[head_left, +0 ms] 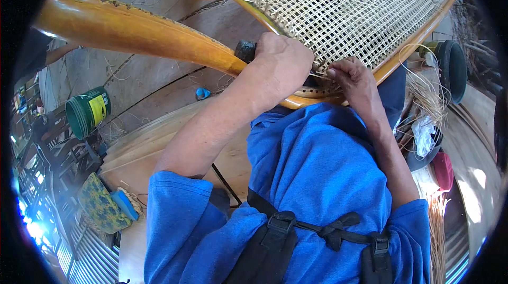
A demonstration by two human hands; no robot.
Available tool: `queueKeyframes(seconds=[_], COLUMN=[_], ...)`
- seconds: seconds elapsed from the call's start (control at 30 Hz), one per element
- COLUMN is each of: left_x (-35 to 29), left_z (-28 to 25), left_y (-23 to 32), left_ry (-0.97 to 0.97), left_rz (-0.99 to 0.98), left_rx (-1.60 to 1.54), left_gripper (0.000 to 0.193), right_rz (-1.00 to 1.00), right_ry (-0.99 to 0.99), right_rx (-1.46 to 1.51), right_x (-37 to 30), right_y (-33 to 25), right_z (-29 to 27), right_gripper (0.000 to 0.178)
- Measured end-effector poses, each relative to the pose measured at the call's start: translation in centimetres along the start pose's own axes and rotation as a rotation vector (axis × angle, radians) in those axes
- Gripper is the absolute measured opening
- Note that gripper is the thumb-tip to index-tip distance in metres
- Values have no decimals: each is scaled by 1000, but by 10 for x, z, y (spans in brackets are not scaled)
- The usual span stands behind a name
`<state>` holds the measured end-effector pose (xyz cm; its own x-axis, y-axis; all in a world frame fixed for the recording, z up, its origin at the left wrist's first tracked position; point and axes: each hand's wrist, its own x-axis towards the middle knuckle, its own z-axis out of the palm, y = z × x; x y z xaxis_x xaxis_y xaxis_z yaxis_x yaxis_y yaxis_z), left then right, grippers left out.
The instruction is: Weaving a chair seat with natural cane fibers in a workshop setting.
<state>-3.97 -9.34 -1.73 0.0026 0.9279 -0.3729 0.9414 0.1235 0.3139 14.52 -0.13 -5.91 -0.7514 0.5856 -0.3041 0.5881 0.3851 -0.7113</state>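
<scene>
Left side: one green plastic bucket (96,113) with a yellow label; one small bright-blue object (202,93), kind unclear; one mottled yellow and dark-green slab (101,204) with a light-blue flat piece (125,204) just beside it; ridged pale sheeting (90,260) below. Right side: one dark-green round bucket (457,72), one crumpled white plastic bag (424,136), one rounded crimson item (443,172).

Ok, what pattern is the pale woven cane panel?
The panel is a crisscross grid, clearest in head view.

Blue short-slv tee (323,162) w/ blk straps (264,257), buckles (281,222) & knotted tie (334,235).
</scene>
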Motion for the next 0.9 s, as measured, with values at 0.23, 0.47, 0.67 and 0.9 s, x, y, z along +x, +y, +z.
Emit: queueKeyframes(seconds=[0.23,0.47,0.67,0.9], left_x=[2,7,11,14], left_z=[5,11,4,-2], left_y=[-4,-4,-7,-5], left_ry=[38,7,-75,-209], left_rz=[25,33,25,-13], left_rx=[18,44,39,65], left_gripper=[18,17,17,19], right_rz=[283,322,279,68], right_ry=[-263,-409,-516,-568], right_rx=[17,-244,-190,-365], right_x=[15,37,52,58], right_y=[-14,-22,-13,-6], right_z=[-17,-22,-25,-21], right_gripper=[23,26,30,27])
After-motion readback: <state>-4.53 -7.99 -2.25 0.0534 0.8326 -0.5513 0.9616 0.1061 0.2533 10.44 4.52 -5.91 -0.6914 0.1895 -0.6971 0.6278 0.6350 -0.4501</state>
